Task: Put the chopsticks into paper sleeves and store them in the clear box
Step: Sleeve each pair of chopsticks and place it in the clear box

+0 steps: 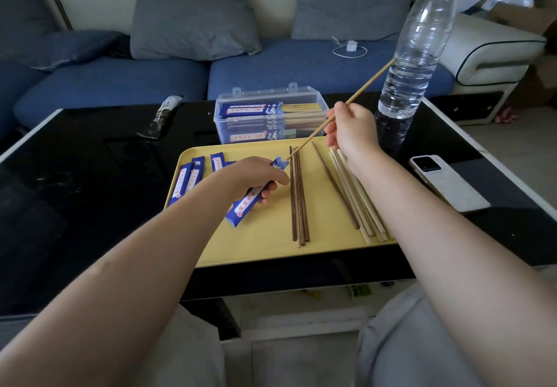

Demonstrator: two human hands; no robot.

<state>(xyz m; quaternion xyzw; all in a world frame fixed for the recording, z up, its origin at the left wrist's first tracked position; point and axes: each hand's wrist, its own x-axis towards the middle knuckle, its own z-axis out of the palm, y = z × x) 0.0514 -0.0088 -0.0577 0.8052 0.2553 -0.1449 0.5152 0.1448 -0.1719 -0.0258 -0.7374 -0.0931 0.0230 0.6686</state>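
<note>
Left hand (256, 178): grips blue sleeve (251, 198), mouth tilted toward the incoming tip.
Right hand (351, 128): pinches pale chopstick (340, 112), angled for threading.

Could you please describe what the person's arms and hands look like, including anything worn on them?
Both forearms are bare all the way to the edge of the picture, with no sleeves in view. The left hand and the right hand wear no gloves, and no rings, watch or bracelets show. Light grey trousers cover the legs below the arms.
</note>
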